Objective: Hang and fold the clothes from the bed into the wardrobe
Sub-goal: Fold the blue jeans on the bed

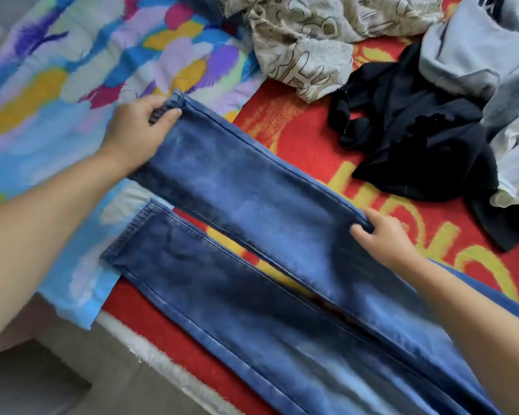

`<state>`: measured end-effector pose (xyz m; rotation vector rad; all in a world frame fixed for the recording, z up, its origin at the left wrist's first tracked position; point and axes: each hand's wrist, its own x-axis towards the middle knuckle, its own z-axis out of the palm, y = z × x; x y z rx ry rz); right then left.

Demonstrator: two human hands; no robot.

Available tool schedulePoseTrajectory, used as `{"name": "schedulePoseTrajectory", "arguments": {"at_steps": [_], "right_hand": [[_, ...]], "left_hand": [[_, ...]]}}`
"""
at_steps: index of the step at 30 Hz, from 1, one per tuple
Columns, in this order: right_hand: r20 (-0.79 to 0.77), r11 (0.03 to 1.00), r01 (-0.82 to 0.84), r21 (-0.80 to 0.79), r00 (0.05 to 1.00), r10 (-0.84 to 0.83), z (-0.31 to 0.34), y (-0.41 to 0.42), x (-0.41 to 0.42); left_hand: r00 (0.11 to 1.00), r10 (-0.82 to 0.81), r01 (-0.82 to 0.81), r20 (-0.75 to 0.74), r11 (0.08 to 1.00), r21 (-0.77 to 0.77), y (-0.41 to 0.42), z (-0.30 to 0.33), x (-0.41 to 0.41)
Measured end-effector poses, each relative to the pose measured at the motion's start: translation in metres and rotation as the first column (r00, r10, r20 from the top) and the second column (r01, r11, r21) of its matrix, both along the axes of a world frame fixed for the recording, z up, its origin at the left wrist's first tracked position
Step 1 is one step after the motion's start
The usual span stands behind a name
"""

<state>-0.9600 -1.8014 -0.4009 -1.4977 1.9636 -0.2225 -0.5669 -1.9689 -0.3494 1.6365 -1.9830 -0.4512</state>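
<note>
A pair of blue jeans (246, 211) lies flat on the bed, both legs stretched toward the upper left. My left hand (141, 130) grips the hem of the far leg, fingers curled round its end. My right hand (381, 238) pinches the outer seam of that same leg about halfway along. The near leg (192, 277) lies free beside it, with a narrow gap between the two. A black garment (411, 136), a beige patterned garment (306, 43) and grey-blue clothes (468, 52) lie crumpled at the back right.
The bed carries a red and yellow blanket (297, 139) and a multicoloured sheet (72, 70) at the left. A white fleecy edge (162, 363) marks the bed's near side, with grey floor (42, 384) below it.
</note>
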Motion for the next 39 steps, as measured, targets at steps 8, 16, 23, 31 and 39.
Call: {"name": "schedulePoseTrajectory", "arguments": {"at_steps": [8,16,23,31,39], "right_hand": [[-0.301,0.995,0.099,0.016,0.950,-0.089,-0.025,-0.010,0.015],[-0.258,0.858,-0.419,0.296,0.830,0.494,-0.043,0.146,0.025],[0.130,0.937,-0.221,0.272,0.973,0.192,-0.033,0.141,-0.003],[-0.247,0.888,0.460,-0.009,0.860,-0.447,-0.003,0.201,-0.210],[-0.329,0.551,0.827,0.107,0.553,-0.766,-0.024,0.307,-0.328]], "left_hand": [[0.836,0.056,-0.224,0.546,0.943,0.245,0.004,-0.061,-0.038],[0.303,-0.755,0.579,0.581,0.630,0.518,0.154,-0.133,-0.105],[0.361,-0.737,0.543,0.571,0.664,0.514,0.139,-0.108,-0.129],[0.470,-0.738,0.628,0.484,0.665,0.405,0.150,-0.070,-0.234],[0.460,-0.817,0.709,0.347,0.574,0.409,0.234,-0.111,-0.437]]}}
